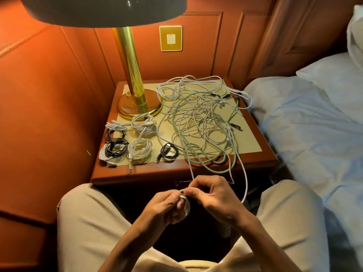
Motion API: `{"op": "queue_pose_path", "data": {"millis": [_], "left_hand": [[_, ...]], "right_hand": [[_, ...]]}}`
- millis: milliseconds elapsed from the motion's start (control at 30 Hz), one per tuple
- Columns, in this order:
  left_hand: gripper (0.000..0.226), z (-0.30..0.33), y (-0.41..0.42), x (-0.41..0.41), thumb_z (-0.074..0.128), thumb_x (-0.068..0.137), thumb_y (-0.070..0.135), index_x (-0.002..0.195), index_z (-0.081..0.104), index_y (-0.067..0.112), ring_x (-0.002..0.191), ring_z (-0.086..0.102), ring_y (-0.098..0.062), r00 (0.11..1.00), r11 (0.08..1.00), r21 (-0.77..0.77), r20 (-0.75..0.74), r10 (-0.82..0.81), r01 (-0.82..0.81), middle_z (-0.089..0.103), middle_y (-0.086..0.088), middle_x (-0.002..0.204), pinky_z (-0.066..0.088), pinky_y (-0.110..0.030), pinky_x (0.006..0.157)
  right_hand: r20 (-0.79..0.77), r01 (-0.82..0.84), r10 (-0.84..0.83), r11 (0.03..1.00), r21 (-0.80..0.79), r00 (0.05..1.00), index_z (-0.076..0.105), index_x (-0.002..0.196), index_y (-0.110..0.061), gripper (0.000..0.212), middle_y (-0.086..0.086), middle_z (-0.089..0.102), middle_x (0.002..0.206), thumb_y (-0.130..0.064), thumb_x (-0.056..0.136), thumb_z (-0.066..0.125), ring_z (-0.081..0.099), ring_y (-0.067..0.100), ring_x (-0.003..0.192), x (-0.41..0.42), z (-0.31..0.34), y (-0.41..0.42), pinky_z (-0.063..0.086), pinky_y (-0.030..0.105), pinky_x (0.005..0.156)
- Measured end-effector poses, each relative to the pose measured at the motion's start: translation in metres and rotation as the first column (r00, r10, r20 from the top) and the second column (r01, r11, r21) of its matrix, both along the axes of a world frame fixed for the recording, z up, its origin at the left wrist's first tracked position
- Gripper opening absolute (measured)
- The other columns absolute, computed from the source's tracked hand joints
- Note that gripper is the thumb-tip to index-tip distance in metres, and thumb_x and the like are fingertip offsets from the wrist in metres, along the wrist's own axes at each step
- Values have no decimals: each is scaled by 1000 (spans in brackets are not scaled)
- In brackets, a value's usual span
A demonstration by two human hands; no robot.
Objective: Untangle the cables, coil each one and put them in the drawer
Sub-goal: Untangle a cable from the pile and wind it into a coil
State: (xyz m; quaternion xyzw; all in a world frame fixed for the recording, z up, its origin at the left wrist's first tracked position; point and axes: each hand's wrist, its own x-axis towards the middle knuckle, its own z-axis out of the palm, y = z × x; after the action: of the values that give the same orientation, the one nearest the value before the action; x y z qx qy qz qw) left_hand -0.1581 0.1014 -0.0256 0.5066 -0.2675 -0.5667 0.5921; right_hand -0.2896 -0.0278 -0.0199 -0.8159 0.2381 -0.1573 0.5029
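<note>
1. Low in the middle of the frame, the left hand (170,206) has its fingers curled round a small coil of white cable (185,205), and its grip is closed on the loops.
2. The right hand (213,195) meets it from the right, thumb and forefinger pinching the same white cable at the top of the coil.
3. From that pinch the free run of the cable climbs to the front edge of the table (176,171); another white strand hangs in a long loop off the edge just right of the right hand.
4. Both strands lead into the tangled cables (204,118), a loose heap of white and pale green leads that covers the right half of the table top, with a few dark plugs among them.
5. On the left half of the table, near the front, lie the coiled cables (129,142): several white bundles and some black ones close together, with one small black coil (168,152) apart from them, nearer the tangle.
6. Behind the bundles stands a brass lamp (135,95), its shade filling the upper left of the frame.
7. A gold wall plate (170,38) sits on the orange panelled wall above the table.
8. The bed (306,122), with pale sheets and pillows, fills the right side.
9. The person's knees in light trousers (86,232) frame the hands at the bottom.
</note>
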Motion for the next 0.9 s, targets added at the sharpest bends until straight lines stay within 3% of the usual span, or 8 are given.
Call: {"op": "queue_pose_path", "data": {"millis": [100,267,367,467,567,633,733,900], "left_hand": [[30,14,-9,2,56,88,22,60,54,11,53,34,-12,940,984,-5,-294,171,-180,34,-3,60,34,-19,48],[32,35,-24,16,48,93,35,81,57,6,63,45,-13,615,888,-96,-754,230,-449,46,-3,74,44,-22,62],[38,32,-40,24,36,99,41,97,53,8,72,51,-12,696,808,-119,-589,410,-577,52,-3,81,42,-23,77],[41,18,-52,28,31,101,47,97,50,11,76,50,-10,830,823,-274,124,543,-498,52,-1,83,43,-20,78],[56,-1,-52,28,25,94,64,92,48,14,77,44,-7,624,963,-217,733,270,-162,49,1,86,41,-22,73],[56,-5,-47,22,27,94,66,84,52,16,73,45,-5,648,990,-141,755,99,14,51,11,79,37,-22,68],[51,2,-38,12,35,100,49,78,62,13,63,48,-9,848,983,-73,519,-108,170,54,7,65,38,-19,62],[42,13,-28,6,42,97,36,60,48,18,56,25,-19,989,988,-139,142,-44,64,30,-2,58,18,-30,53]], "right_hand": [[33,9,-10,999,31,999,75,97,-22,17,-10,66,70,-27,98,59,55,4,61,2,-6,7,44,27,58],[-49,-30,25,994,-103,998,65,122,-27,31,-7,71,81,-40,99,50,64,11,69,2,-17,18,52,32,64],[-167,-107,50,930,-350,985,54,126,-33,42,-3,73,99,-51,94,35,68,16,87,-2,-27,20,55,43,74],[-44,-72,58,898,-434,997,62,116,-26,33,-3,72,98,-41,96,41,68,16,88,-4,-18,16,57,42,73],[206,91,-24,942,-323,978,74,103,-15,24,-4,75,93,-29,93,57,70,7,85,-2,-1,8,58,34,72],[304,164,-92,962,-220,948,77,96,-13,19,-7,75,89,-26,89,64,71,5,82,-1,10,1,58,33,71],[312,229,-195,970,-78,930,77,86,-14,7,-3,75,80,-20,82,78,72,13,74,0,16,-10,59,42,67],[172,111,-145,975,192,974,76,85,-8,14,1,67,66,-20,88,69,60,8,60,1,20,-19,48,23,57]]}}
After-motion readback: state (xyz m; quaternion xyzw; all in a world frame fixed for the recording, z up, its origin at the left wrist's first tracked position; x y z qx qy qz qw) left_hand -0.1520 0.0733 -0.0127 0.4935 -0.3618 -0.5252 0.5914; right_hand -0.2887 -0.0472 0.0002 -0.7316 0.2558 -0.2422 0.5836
